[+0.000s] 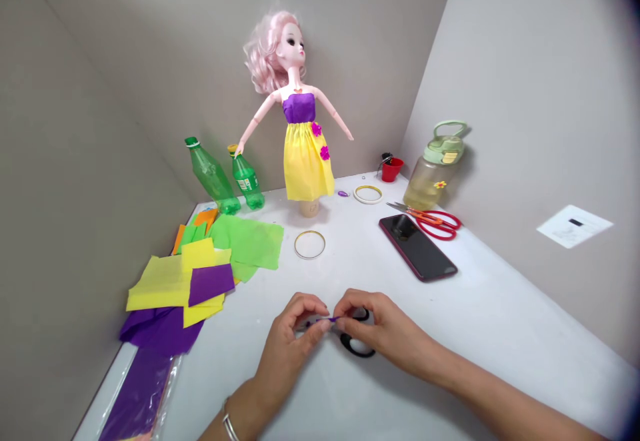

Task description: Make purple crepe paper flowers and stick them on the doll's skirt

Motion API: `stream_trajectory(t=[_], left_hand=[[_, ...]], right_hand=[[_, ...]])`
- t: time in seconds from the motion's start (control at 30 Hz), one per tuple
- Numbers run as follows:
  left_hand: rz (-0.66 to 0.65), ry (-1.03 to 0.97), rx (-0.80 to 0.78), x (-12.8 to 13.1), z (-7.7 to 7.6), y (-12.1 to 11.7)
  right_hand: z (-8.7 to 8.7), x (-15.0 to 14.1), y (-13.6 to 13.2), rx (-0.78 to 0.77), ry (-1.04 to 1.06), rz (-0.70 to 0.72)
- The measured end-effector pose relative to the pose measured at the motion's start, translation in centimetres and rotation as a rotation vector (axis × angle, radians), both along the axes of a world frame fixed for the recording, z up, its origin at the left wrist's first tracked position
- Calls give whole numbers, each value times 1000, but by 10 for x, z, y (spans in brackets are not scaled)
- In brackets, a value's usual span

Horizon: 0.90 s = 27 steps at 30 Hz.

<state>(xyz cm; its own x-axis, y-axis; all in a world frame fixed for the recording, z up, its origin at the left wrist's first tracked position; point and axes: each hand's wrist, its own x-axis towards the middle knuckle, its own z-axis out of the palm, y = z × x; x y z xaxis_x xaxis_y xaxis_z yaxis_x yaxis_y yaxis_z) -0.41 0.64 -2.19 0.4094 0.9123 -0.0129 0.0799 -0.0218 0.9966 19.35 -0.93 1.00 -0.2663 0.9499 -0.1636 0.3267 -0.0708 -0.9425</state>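
My left hand [290,338] and my right hand [383,326] meet low over the white table [500,321]. Both pinch a small purple strip of paper [327,320] stretched between their fingertips. Black-handled scissors [356,346] lie on the table right under my right hand, partly hidden by its fingers. A pink-haired doll [300,114] in a purple and yellow paper dress stands upright at the back, well away from my hands.
A heap of yellow, purple, green and orange paper sheets [200,278] lies at left. Two green bottles [227,178] stand behind it. A gold ring [309,244], a tape roll [369,194], a phone [417,246], red scissors [433,221], a red cup [391,169] and a jug [435,168] sit around.
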Motion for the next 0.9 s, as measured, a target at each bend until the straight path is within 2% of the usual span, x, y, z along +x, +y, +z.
stream_trajectory(t=[0.17, 0.3, 0.53, 0.77, 0.9], left_hand=[[181, 4, -35, -4, 8, 3], [247, -56, -60, -6, 8, 5], [239, -107, -107, -6, 4, 5], [234, -88, -73, -5, 8, 6], [239, -106, -100, -4, 6, 6]], right_hand=[[3, 3, 4, -54, 45, -19], [2, 3, 6, -64, 57, -25], [-1, 1, 4, 35, -16, -74], [-1, 2, 5, 57, 8, -104], [1, 3, 6, 83, 36, -133]])
